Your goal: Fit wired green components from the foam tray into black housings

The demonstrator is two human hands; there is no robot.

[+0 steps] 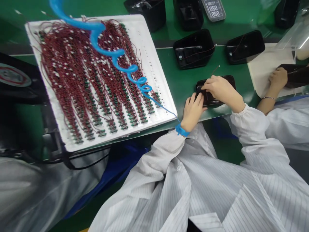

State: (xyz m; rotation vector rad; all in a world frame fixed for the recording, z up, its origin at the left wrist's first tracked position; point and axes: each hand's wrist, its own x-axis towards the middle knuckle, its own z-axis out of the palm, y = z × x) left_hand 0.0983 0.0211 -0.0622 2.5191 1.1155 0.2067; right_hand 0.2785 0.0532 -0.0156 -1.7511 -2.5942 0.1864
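A black plastic housing [229,82] lies on the green bench right in front of me. My left hand [193,109], with a blue strap [181,130] at its wrist, rests at the housing's left end, fingertips on its edge. Over the middle of the housing, my right hand [218,88] has its thumb and index finger pressed together, pointing down into it. What they pinch is too small to make out. A thin wire with a white tip [219,66] sticks out behind that hand.
A white foam tray [158,77] of red-wired boards stands on the left, a coiled blue cord [118,58] above it. Two black housings [194,48] [245,46] lie behind my hands. At right, a co-worker's hand [278,78] touches another housing [296,75].
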